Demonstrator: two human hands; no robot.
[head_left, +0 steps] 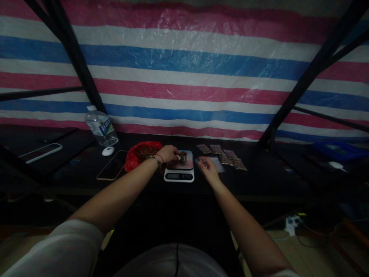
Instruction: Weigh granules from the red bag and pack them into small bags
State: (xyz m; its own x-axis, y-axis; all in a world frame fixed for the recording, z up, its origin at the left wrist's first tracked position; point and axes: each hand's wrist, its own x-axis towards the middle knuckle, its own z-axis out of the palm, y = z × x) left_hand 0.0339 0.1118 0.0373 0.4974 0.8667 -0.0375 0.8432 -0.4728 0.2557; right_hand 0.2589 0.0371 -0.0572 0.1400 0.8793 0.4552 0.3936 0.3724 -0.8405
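Little metal cup: sitting on the pan of the white kitchen scale (pixel 188 165), and the cup (pixel 183 157) has brown bits in it, so this portion looks dished out but not bagged yet
Scale readout: lit up I think, way too small and blurry for me to read a number
Left hand (pixel 170 153): fingertips bunched right by the cup's left side; honestly can't tell if they've got hold of it or are just next to it
Right hand (pixel 208 168): pinching a clear plastic bag (pixel 198 161) just right of the scale, no brown stuff that I can make out in it
Pale flat sheet (pixel 219 164): lying just right of that hand, maybe more unfilled bags, not sure
Filled packets (pixel 239 164): about five to the right and a bit farther back, some overlapping; I'd call those the finished ones
Red plastic bag (pixel 129 159): left of the scale, mouth open, loads of brown bits (pixel 147 150) loose inside, so I'd guess there's plenty left to portion
Phone (pixel 113 166): flat on the black table (pixel 150 188), left of the red bag
Back left: clear bottle (pixel 100 129), white mouse-shaped thing (pixel 108 151) in front of it
Far side: striped tarp (pixel 184 65) hung behind everything
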